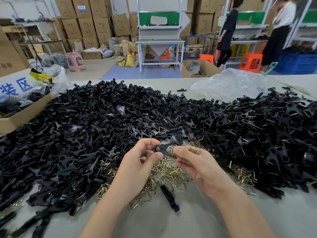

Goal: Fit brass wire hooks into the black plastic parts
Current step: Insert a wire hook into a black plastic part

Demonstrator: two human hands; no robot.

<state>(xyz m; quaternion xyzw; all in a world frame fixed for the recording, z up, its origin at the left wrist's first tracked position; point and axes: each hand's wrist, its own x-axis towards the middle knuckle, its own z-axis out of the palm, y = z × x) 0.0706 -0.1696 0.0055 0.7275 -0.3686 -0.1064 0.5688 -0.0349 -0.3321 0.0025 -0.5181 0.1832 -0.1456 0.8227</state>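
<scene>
My left hand (140, 162) pinches the ring end of a black plastic part (163, 148) between thumb and fingers, above the table. My right hand (195, 162) pinches a brass wire hook (171, 150) at the part's other end; the hook lies against the part. Below my hands a heap of loose brass wire hooks (164, 174) covers the table. A large pile of black plastic parts (103, 121) spreads over the left and middle. On the right lies a pile of black parts with wire in them (265, 134).
One black part (169, 197) lies alone on the grey table (171, 224) near me. A cardboard box (22, 114) stands at the left, a clear plastic bag (228, 85) at the back right. Two people stand by benches beyond the table.
</scene>
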